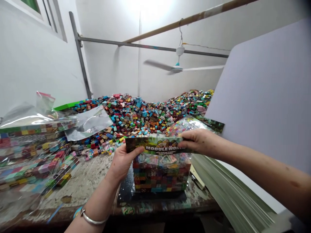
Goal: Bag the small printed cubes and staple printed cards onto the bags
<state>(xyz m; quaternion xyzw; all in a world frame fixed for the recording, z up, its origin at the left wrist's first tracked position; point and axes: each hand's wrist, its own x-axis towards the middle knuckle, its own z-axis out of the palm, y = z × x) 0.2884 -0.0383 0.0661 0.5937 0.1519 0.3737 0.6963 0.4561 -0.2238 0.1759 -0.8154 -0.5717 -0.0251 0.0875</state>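
Observation:
A clear bag of colourful blocks stands upright at the table's front edge, with a printed header card reading "MODULE WORLD" across its top. My left hand pinches the card's left end, thumb on the front face and fingers hidden behind. At the card's right end my right hand grips it between thumb and fingers. Behind my right hand lies another clear bag of blocks with a similar dark card.
A large heap of small blocks lies against the back wall. Filled clear bags are stacked at left. A stapler and a stack of plastic sleeves are at right. A fan hangs above.

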